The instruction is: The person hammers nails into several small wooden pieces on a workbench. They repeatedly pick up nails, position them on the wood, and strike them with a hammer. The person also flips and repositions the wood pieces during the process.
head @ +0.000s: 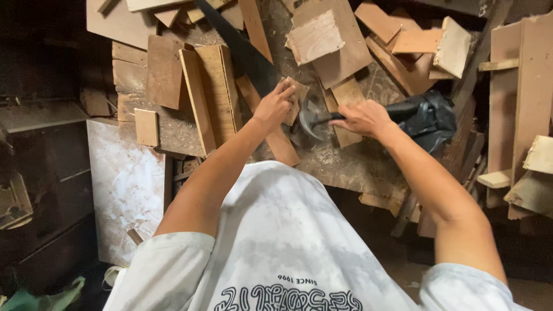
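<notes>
Seen from above, looking down over a person in a pale printed T-shirt point(276, 253), both bare arms reach forward over a cluttered workbench point(357, 164).

The right hand point(363, 118) is closed in a fist around the dark handle of a claw hammer point(315, 121). The hammer lies roughly level, its long axis running left to right across the view. The metal head points left, toward the other hand, and curves downward at its tip; the handle passes back through the fist to the right. Just behind the right hand sits a crumpled black plastic bag point(429, 115).

The left hand point(275, 106) has its fingers curled and pressed onto a small block of light wood point(296, 98), pinching it at its edge and holding it against the bench. The block sits just left of the hammer head, very near it; whether they touch cannot be told.

Under the left hand, a long dark saw blade point(236, 46) runs diagonally from the upper left down toward the wrist. All around lie scattered offcuts: flat plywood pieces point(216, 95) to the left, more scraps of board point(322, 40) above, and stacked wood strips point(518, 98) at the right. A dusty whitish panel point(124, 184) lies at the lower left.
</notes>
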